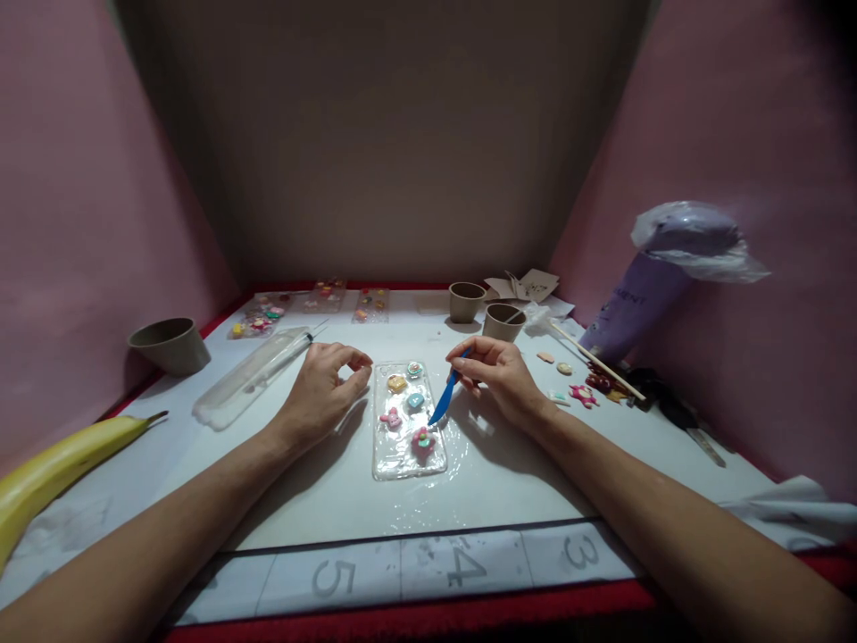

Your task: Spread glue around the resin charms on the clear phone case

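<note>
A clear phone case [402,460] lies flat on the white board, with several small charms on it. Among them are a pink flower-like charm [423,443], a pink bunny [391,418], a blue one [416,400] and an orange one [397,383]. My right hand [492,371] pinches a blue plastic knife [443,404], its tip just above the pink flower-like charm at the case's right side. My left hand [331,388] hovers at the case's upper left, thumb and index fingertips pressed together; whatever they hold, if anything, is too small to make out.
Cups [175,346] [467,304] [503,321] stand at left and back. Decorated cases [371,306] lie behind. A syringe on a clear tray [247,379] and a banana [73,455] are left; charms [584,396], a stick [603,364] and a purple bag [639,304] are right.
</note>
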Tool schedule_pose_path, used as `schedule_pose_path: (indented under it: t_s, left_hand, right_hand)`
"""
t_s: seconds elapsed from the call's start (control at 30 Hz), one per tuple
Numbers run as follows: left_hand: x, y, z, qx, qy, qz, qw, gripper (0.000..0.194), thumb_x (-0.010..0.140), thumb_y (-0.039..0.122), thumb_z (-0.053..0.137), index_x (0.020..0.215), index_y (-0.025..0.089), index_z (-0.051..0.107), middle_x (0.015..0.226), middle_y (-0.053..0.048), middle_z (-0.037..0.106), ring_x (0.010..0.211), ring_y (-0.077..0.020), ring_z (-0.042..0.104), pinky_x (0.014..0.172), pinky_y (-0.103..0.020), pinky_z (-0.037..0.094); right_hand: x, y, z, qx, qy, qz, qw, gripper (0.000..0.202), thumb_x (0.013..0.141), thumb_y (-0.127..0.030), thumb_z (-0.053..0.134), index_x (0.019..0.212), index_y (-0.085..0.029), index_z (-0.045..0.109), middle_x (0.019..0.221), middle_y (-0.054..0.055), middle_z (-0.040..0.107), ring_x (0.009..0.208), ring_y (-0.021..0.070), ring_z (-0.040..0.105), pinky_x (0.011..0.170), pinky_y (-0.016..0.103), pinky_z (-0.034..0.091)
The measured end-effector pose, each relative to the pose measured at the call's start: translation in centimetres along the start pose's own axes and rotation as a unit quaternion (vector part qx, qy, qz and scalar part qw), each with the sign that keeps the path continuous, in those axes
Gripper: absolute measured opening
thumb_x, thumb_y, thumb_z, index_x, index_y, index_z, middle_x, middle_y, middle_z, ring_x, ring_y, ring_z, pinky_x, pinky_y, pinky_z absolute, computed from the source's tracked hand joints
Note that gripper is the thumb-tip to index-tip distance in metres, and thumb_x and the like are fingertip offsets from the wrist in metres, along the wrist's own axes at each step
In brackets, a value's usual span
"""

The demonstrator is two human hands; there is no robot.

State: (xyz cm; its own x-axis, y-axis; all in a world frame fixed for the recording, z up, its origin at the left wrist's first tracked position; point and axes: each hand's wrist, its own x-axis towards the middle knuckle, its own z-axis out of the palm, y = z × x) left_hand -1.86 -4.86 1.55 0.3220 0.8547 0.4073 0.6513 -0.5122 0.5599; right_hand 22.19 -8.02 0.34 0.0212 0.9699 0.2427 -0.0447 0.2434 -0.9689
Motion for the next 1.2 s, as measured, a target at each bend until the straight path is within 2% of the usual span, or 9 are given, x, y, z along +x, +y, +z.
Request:
schedule_pose_path:
  t_s: [0.67,1.2]
  left_hand:
    - [-0.07,-0.11,0.14,-0.018,0.003,0.002,1.0,0.02,0.081,0.035,0.052,0.081,0.021,0.067,0.089,-0.006,0.066,0.097,-0.025,0.048,0.064,-0.031,0.047]
    - [-0.13,-0.21,0.19,-0.016,0.0,0.005,1.0,0.019,0.081,0.034,0.052,0.081,0.021,0.066,0.089,-0.006,0.066,0.097,-0.0245,0.048,0.068,-0.032,0.047]
  right_hand:
    - [-0.23,0.16,0.26,0.002,0.012,-0.002,1.0,0.018,0.067,-0.03,0.074,0.074,-0.015,0.066,0.058,0.002,0.065,0.044,0.0078,0.047,0.041,0.021,0.033]
    - [-0.25,0.53,0.16,0.006,-0.012,0.023,1.0,0.018,0.069,-0.031,0.076,0.075,-0.016,0.067,0.054,-0.001,0.062,0.041,0.0068,0.045,0.042,0.021,0.033]
